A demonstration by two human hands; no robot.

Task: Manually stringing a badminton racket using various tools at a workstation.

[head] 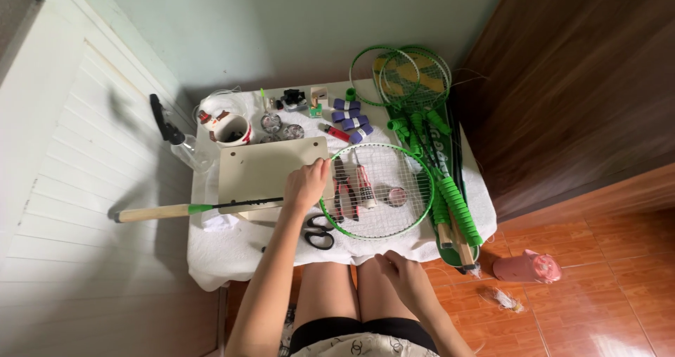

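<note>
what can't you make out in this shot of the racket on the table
Head view, the only one:
- Left hand covers the throat of the green racket, so its grip there is hidden.
- Right hand: fingers curl away; whether it holds anything, cannot tell.
- Scissors are partly under the racket rim.
- Small items behind the cream board are too small to identify.
</note>
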